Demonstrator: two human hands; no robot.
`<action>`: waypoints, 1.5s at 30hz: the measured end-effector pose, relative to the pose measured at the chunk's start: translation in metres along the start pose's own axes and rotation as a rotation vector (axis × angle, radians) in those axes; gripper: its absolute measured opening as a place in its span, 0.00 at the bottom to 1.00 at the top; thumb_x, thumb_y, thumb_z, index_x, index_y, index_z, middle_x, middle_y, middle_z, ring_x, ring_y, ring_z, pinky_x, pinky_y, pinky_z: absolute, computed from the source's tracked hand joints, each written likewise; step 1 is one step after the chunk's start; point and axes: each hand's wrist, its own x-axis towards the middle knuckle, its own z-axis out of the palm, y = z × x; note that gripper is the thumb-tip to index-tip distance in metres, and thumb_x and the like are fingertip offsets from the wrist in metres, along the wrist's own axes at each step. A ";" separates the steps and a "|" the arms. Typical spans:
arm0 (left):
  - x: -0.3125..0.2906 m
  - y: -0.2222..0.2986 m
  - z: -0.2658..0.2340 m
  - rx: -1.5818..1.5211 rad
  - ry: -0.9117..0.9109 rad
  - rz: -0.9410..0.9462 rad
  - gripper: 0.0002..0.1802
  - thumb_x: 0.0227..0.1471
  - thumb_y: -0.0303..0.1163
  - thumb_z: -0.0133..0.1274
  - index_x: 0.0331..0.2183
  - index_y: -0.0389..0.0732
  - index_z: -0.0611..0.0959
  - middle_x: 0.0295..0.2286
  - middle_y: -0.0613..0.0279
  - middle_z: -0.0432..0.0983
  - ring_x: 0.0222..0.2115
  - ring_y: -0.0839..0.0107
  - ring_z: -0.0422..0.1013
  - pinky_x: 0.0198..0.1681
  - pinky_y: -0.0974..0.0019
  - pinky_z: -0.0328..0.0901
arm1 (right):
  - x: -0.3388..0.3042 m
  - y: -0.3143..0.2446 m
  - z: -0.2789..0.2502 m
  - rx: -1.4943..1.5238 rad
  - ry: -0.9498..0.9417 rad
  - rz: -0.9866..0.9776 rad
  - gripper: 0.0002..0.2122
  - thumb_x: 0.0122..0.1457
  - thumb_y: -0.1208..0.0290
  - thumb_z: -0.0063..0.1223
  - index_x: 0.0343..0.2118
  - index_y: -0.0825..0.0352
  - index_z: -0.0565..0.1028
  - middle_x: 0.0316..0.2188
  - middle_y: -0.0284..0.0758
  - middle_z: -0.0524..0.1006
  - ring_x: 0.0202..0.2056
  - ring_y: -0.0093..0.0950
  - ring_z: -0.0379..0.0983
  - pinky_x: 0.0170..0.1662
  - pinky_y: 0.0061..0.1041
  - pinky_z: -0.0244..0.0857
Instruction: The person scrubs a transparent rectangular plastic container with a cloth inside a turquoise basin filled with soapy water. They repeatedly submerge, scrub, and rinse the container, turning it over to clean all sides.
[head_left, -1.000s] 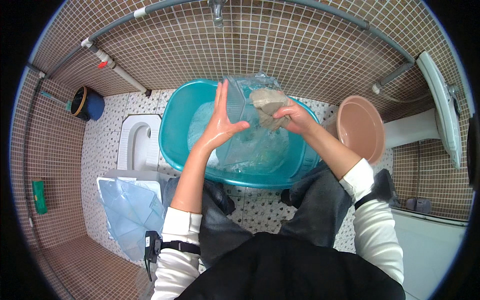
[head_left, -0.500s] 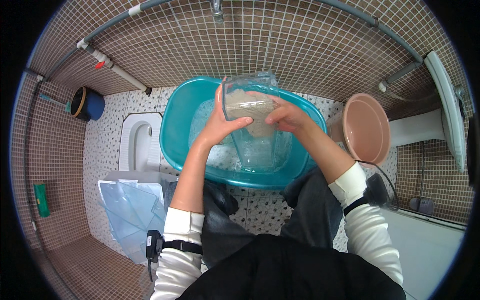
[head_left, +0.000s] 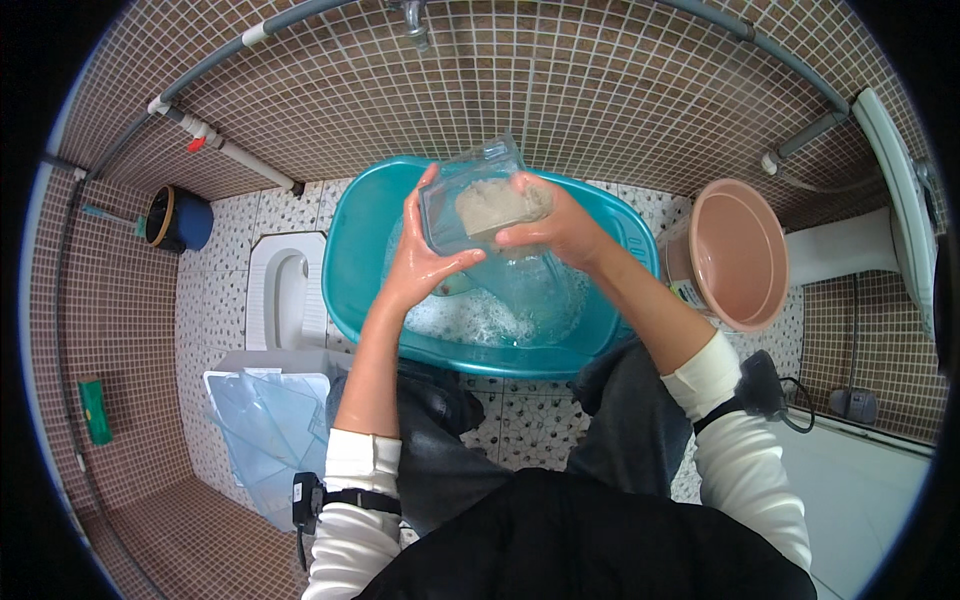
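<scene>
Above a teal tub [head_left: 345, 270] of foamy water [head_left: 465, 315], I hold a clear plastic bin [head_left: 485, 160], tilted. My left hand [head_left: 415, 262] grips its left side, with the thumb along the near edge and the fingers up the outer wall. My right hand [head_left: 562, 225] is closed on a folded beige cloth [head_left: 490, 208], which lies against the bin. Some of the right fingers are hidden behind the cloth and plastic. Both forearms look wet.
At the lower left, clear bluish plastic panels [head_left: 260, 410] lie in a white-rimmed bin. Left of the tub are a squat toilet [head_left: 290, 290] and a dark blue bucket [head_left: 190, 220]. A pink bucket [head_left: 740, 255] stands right, beside a pedestal sink [head_left: 905, 210]. A tap [head_left: 415, 25] juts from the tiled wall.
The bin has shifted a little left and tilted the other way. The right hand has come further over the cloth, which is now more bunched. More foam shows in the tub.
</scene>
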 end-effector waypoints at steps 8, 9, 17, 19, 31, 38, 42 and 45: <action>-0.018 0.010 -0.028 -0.467 -0.172 -0.655 0.50 0.48 0.49 0.52 0.59 0.49 0.38 0.56 0.44 0.41 0.53 0.50 0.53 0.41 0.54 0.67 | -0.002 0.047 0.018 -0.858 -0.041 -0.238 0.17 0.40 0.72 0.60 0.36 0.65 0.70 0.40 0.40 0.68 0.44 0.39 0.64 0.47 0.38 0.58; -0.019 0.010 -0.023 -0.399 -0.166 -0.687 0.49 0.49 0.54 0.48 0.59 0.49 0.38 0.56 0.40 0.41 0.54 0.49 0.52 0.40 0.53 0.67 | -0.004 0.054 0.023 -0.915 -0.023 -0.346 0.12 0.41 0.75 0.56 0.31 0.65 0.70 0.37 0.38 0.70 0.45 0.37 0.63 0.46 0.37 0.57; -0.030 -0.002 0.002 0.023 0.136 -0.611 0.54 0.42 0.46 0.57 0.58 0.43 0.40 0.54 0.41 0.43 0.52 0.52 0.54 0.41 0.59 0.65 | -0.007 0.070 0.043 -1.189 -0.155 -0.595 0.05 0.44 0.77 0.48 0.27 0.64 0.70 0.30 0.31 0.73 0.40 0.30 0.65 0.42 0.30 0.55; -0.032 -0.006 0.005 0.230 0.106 -0.521 0.51 0.41 0.41 0.56 0.59 0.43 0.42 0.54 0.42 0.44 0.50 0.52 0.56 0.40 0.60 0.65 | -0.008 0.071 0.045 -1.279 -0.180 -0.604 0.04 0.45 0.76 0.47 0.26 0.63 0.69 0.30 0.30 0.73 0.40 0.30 0.65 0.42 0.28 0.55; -0.032 -0.013 -0.037 -0.551 0.364 -0.772 0.39 0.35 0.35 0.49 0.54 0.44 0.62 0.47 0.59 0.58 0.45 0.55 0.56 0.35 0.43 0.63 | -0.015 0.036 -0.019 -1.474 0.026 -0.105 0.17 0.53 0.50 0.44 0.28 0.60 0.75 0.27 0.33 0.75 0.35 0.33 0.70 0.36 0.35 0.64; -0.039 -0.018 -0.087 -0.579 0.417 -0.788 0.36 0.34 0.38 0.47 0.51 0.45 0.67 0.50 0.61 0.57 0.48 0.52 0.53 0.33 0.41 0.65 | -0.067 -0.007 -0.109 -0.941 0.802 -0.036 0.13 0.55 0.63 0.46 0.27 0.70 0.75 0.24 0.39 0.75 0.25 0.22 0.68 0.31 0.24 0.62; -0.043 -0.015 -0.103 -0.588 0.473 -0.774 0.35 0.34 0.38 0.48 0.50 0.44 0.68 0.50 0.60 0.57 0.47 0.51 0.53 0.34 0.39 0.64 | -0.078 0.021 -0.142 -0.861 0.670 0.113 0.15 0.55 0.62 0.43 0.25 0.70 0.74 0.18 0.41 0.74 0.22 0.30 0.70 0.29 0.28 0.64; -0.044 -0.016 -0.105 -0.619 0.484 -0.788 0.34 0.34 0.37 0.48 0.49 0.44 0.70 0.50 0.60 0.58 0.46 0.52 0.54 0.34 0.38 0.64 | -0.078 0.080 -0.137 -0.884 0.393 0.223 0.17 0.57 0.57 0.42 0.30 0.70 0.73 0.24 0.40 0.75 0.26 0.31 0.71 0.32 0.29 0.63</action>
